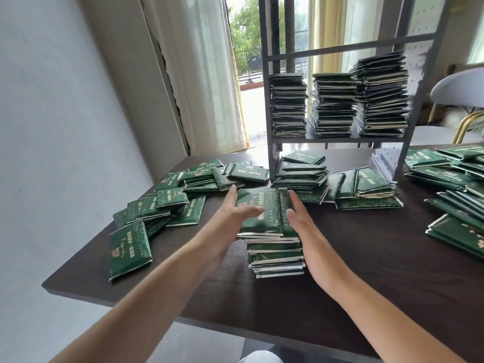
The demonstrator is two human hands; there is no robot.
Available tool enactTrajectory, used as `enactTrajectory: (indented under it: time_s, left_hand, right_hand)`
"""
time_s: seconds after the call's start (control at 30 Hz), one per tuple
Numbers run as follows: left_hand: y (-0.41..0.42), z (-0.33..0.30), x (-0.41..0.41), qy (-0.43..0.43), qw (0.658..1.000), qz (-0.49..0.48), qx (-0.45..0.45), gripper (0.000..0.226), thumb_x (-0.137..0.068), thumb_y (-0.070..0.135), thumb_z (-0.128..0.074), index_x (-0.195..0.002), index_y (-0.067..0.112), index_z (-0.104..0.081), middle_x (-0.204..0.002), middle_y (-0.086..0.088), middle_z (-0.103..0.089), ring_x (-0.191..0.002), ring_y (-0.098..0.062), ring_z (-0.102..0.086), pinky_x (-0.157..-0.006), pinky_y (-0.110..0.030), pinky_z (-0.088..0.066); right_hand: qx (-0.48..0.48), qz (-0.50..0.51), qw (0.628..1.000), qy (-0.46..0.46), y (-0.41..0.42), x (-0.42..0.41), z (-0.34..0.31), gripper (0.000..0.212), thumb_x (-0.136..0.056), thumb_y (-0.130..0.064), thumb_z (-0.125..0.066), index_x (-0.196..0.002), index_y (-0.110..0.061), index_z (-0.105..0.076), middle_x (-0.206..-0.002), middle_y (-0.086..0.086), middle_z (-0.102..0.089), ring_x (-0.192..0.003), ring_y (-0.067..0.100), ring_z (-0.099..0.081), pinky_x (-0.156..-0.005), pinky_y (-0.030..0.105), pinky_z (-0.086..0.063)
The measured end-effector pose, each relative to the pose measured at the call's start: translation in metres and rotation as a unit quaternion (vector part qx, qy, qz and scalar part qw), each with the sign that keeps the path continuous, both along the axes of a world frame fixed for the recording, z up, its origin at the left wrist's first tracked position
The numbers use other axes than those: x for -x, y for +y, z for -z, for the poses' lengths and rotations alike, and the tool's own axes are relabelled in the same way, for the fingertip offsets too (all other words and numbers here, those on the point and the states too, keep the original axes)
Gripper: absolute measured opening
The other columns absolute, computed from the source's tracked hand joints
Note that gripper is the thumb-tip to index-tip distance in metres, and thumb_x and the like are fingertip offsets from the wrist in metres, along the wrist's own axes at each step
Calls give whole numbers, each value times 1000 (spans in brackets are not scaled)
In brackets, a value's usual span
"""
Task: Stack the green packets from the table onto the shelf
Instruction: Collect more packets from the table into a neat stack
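Packet stack [272, 231] between flat hands [235, 213]

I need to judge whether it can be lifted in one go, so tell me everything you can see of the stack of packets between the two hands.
The stack of packets stands on the dark table in front of the shelf. It holds many flat, glossy green packets with pale edges, unevenly aligned. Beside its top packet lies another. The left hand and right hand, fingers straight, flank its upper part.

Right of the shelf [340, 137], the packets [450, 224] on the table [366, 297] and the chair [461, 90] run off the frame's edge. The near stack [275, 255] hides the left hand [230, 218] fingertips. Packet print is too small to read.
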State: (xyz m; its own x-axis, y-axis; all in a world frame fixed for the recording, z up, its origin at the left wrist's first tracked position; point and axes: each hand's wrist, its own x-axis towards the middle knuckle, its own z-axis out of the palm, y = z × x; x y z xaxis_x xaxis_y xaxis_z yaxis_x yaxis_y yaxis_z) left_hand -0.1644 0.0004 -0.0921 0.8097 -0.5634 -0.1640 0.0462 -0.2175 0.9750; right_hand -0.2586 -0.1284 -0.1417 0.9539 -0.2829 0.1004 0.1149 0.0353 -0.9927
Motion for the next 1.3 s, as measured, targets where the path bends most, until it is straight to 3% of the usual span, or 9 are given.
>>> enactTrajectory:
  time_s: [0.17,0.27,0.37,0.47,0.6,0.87,1.0,1.17,1.3]
  left_hand:
    - [-6,3,-4,139,980,-4,143,85,-84,22,-66,-157,41,-27,-163,-1,-33,-139,-28,-49,-117,-51,-36]
    - [-9,8,1,144,979,-5,142,78,-92,14,-59,-157,41,-27,-166,2,-26,-141,-28,-44,-117,-52,-35]
    - [-11,14,7,141,983,-4,121,92,-75,22,-68,-152,52,-29,-164,5,-30,-144,-30,-41,-120,-55,-28]
    - [-15,18,9,131,985,-10,108,98,-64,27,-68,-150,56,-30,-164,5,-32,-146,-29,-37,-120,-58,-25]
    - [-18,23,11,125,986,-13,109,92,-69,25,-65,-149,56,-31,-157,1,-42,-138,-30,-48,-117,-55,-34]
    - [-9,20,8,57,997,-9,59,77,-84,28,-64,-152,48,-34,-150,3,-50,-134,-22,-51,-116,-49,-37]
    - [7,17,-5,-81,996,-23,-38,38,-103,30,-51,-140,32,-51,-135,9,-60,-122,-10,-55,-103,-38,-46]
    - [46,10,-26,-297,922,-68,-237,28,-105,35,-50,-126,24,-64,-122,6,-63,-109,-11,-57,-82,-25,-42]
    - [78,18,-56,-320,807,-125,-481,47,-99,43,-50,-142,24,-49,-149,-11,-41,-136,-30,-40,-108,-44,-39]
  right_hand:
    - [-60,-8,998,-2,-3,1,-4,74,-84,-54,-38,-154,-48,-14,-140,-41,-15,-126,-24,-17,-106,19,-9]
    - [-74,-10,997,-12,-2,1,-5,76,-82,-55,-39,-154,-48,-14,-146,-38,-14,-137,-16,-13,-112,20,-7]
    - [-73,-13,997,-17,-1,1,-5,74,-84,-53,-38,-153,-51,-12,-137,-48,-14,-118,-34,-20,-106,17,-10]
    - [-80,-13,996,-28,-2,-2,0,65,-94,-43,-38,-153,-49,-13,-114,-51,-29,-83,-44,-36,-86,-6,-26]
    - [-77,-12,996,-34,-3,-5,3,62,-98,-37,-39,-155,-47,-15,-108,-50,-34,-80,-44,-38,-65,-12,-31]
    - [-55,-20,998,-31,-3,-6,6,65,-101,-26,-46,-156,-44,-15,-114,-46,-42,-90,-39,-45,-71,-9,-34]
    - [-27,-24,999,-27,-2,-5,8,68,-101,-26,-49,-156,-46,-14,-116,-48,-47,-95,-36,-47,-73,-7,-36]
    - [24,-13,999,-31,-2,-4,10,69,-95,-41,-52,-152,-57,-15,-131,-55,-20,-99,-46,-24,-77,-12,-24]
    - [65,-14,998,-22,-3,-4,13,53,-102,-40,-47,-148,-57,-28,-137,-48,-30,-128,-25,-29,-86,-2,-26]
